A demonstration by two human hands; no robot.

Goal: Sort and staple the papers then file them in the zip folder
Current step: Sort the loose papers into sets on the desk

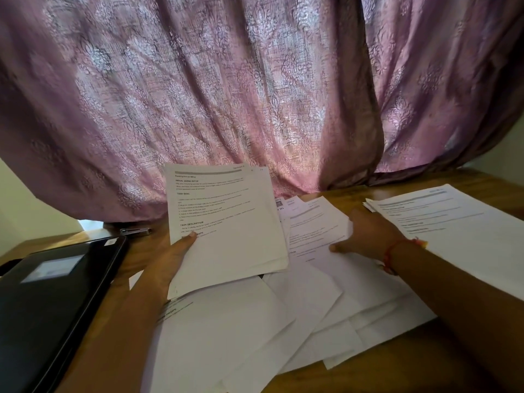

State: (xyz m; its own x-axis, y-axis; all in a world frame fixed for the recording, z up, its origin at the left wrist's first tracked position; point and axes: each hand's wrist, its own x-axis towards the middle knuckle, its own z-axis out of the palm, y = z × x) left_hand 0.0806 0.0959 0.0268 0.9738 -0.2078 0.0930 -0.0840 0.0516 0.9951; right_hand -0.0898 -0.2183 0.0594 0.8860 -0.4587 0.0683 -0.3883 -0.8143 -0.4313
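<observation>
So I'm mid-sort: my left hand grips a thin set of printed sheets, thumb pressed on the front page and fingers curled behind, holding it raised above the loose papers spread out beneath both hands. My right hand reaches forward with fingers fairly straight, resting on one sheet of that spread; I can't see it pinching anything yet. I judge the next move is to lift the matching page from under the right hand and square it against the held set before stapling. Beyond the right hand lies a separate stack, apparently sorted already. Just past the left hand sits what looks like the stapler, small and dim. To the outside of the left hand rests the black zip folder, closed as far as I can tell. Everything lies on a wooden table, with a mauve patterned curtain hanging behind it.
</observation>
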